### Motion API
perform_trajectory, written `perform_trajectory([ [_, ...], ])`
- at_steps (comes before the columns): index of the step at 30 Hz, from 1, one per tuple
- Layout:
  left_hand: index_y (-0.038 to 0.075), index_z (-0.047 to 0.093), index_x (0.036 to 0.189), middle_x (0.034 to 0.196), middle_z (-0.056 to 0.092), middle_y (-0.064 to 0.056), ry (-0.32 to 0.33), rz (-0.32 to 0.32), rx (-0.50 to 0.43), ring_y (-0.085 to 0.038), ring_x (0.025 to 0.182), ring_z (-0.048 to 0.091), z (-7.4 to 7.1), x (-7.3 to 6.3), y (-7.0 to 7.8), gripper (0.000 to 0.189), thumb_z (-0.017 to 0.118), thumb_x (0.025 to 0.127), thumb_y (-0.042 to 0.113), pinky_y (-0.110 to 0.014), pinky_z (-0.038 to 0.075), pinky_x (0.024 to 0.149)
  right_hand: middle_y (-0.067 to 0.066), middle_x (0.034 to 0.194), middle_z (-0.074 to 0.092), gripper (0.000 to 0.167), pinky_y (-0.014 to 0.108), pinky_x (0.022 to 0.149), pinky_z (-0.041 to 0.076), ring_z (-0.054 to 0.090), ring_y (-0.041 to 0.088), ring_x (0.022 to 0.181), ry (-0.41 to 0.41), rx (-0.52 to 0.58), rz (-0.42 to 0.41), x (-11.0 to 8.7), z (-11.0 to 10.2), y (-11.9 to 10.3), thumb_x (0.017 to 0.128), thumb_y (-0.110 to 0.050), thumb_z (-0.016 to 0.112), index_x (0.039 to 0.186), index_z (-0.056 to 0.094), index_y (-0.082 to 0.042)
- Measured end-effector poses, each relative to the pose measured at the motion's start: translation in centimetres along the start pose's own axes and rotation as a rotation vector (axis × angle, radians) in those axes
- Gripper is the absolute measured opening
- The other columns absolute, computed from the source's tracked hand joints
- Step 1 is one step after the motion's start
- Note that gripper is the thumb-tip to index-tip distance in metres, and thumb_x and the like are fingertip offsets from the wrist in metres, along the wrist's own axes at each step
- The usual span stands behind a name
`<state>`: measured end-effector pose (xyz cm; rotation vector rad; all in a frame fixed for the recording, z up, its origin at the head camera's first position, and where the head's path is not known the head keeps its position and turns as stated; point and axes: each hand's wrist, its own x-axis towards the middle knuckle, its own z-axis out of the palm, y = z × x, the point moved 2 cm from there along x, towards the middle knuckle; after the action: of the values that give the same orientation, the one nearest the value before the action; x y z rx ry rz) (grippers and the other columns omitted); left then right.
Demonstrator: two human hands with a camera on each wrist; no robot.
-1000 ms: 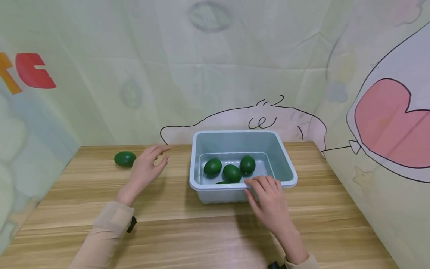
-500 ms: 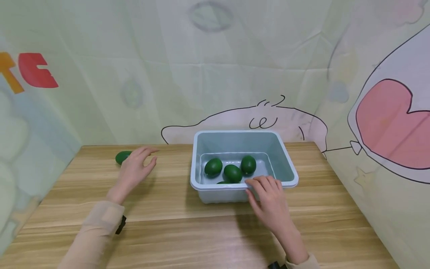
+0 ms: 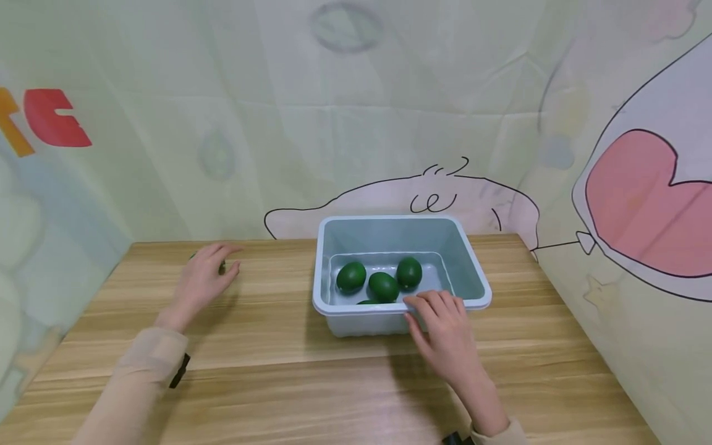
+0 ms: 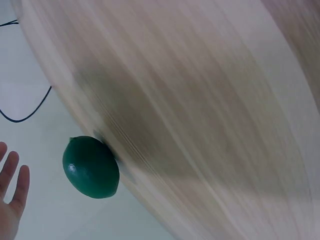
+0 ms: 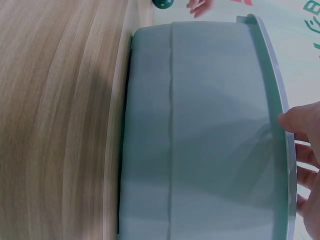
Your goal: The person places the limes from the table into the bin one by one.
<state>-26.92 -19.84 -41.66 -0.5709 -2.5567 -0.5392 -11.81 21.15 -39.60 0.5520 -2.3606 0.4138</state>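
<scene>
At the far left of the table my left hand (image 3: pixel 201 276) hovers over a green lime (image 3: pixel 222 267), fingers spread and mostly hiding it in the head view. The left wrist view shows this lime (image 4: pixel 91 167) whole, with a small pointed tip, on the tabletop; the fingers (image 4: pixel 22 187) stand apart from it. My right hand (image 3: pixel 445 337) holds the front rim of a light blue plastic bin (image 3: pixel 358 324), fingers hooked over the edge and thumb (image 5: pixel 295 120) on the outer side. Inside lie several more green limes (image 3: pixel 384 287), one mostly hidden behind the front wall.
The wooden table (image 3: pixel 267 389) meets a printed cloth backdrop (image 3: pixel 233 123) along its back edge. The bin stands right of centre near that edge, with bare wood between it and the left hand.
My left hand has moved left across the table and now covers most of the lone lime. The right hand and the bin have stayed in place.
</scene>
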Motion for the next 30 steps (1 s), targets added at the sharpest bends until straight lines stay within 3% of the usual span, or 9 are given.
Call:
perform_trajectory([
  [17,-0.001,0.059,0.122,0.114,0.058,-0.024,-0.086,-0.007,0.102,-0.043,0.105,0.053,-0.2,0.0,-3.7,0.037,0.066,0.087,0.011,-0.058,0.044,0.086,0.003,0.100,0.064,0.023,0.037,0.081,0.039,0.054,0.023,0.095,-0.003,0.002,0.006,0.0,0.1,0.0,0.089,-0.021,0.064,0.110,0.067,-0.012],
  [23,0.001,0.056,0.128,0.121,0.054,-0.025,-0.149,-0.061,0.103,-0.045,0.112,0.048,0.1,-0.1,-4.8,0.040,0.063,0.089,0.012,-0.062,0.041,0.086,0.003,0.100,0.064,0.024,0.037,0.081,0.040,0.054,0.023,0.096,-0.009,-0.004,0.004,0.0,0.0,0.0,0.088,-0.021,0.065,0.110,0.067,-0.012],
  [30,0.003,0.049,0.134,0.132,0.045,-0.027,-0.266,-0.148,0.102,-0.048,0.122,0.039,0.5,0.2,-5.7,0.047,0.060,0.091,0.019,-0.071,0.033,0.091,0.003,0.100,0.064,0.023,0.037,0.081,0.040,0.054,0.023,0.096,-0.004,-0.001,0.007,0.0,0.0,0.0,0.088,-0.021,0.064,0.110,0.067,-0.012],
])
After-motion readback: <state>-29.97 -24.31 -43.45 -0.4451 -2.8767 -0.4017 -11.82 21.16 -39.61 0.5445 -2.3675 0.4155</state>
